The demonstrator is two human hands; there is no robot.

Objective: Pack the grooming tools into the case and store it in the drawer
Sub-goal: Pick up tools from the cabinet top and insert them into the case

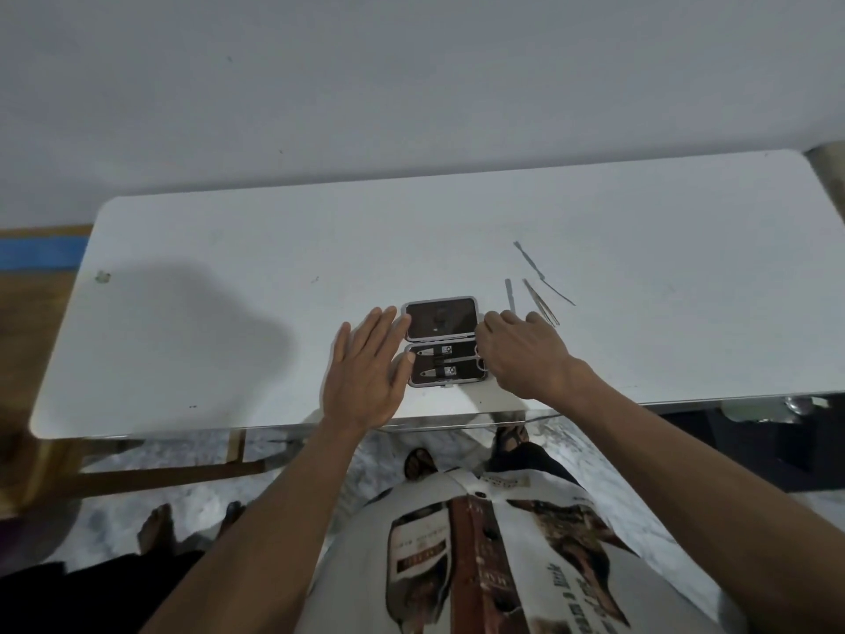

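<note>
Your grooming case (pixel 442 340) lies open near the front edge of the white table (pixel 228 249), about midway along it, with the lid half away from you and the tray half nearer you; two nail clippers (pixel 436 361) already sit strapped in the tray, and what looks like a small pair of scissors lies between them, its loops at the right edge, though that is too small to be sure of; your left hand (pixel 366 372) is flat and spread, fingers released, pressing beside the case's left edge with the thumb tip touching the tray, so it steadies rather than grips; your right hand (pixel 526 354) is curled at the case's right edge, fingertips hidden against the rim, and I cannot tell whether it pinches a tool or merely pushes one in; four slim metal tools wait further back and to the right: a short flat file (pixel 510 295), tweezers (pixel 539 302), a long thin probe (pixel 529 259) and a fine needle-like pick (pixel 558 291); the risks from here, as I judge them: the case sits close to the front edge, so a hard push from the right could slide it off unless your left hand braces it; the thin tools could skate when pinched; closing the lid over a tool not seated under its strap could jam it.
</note>
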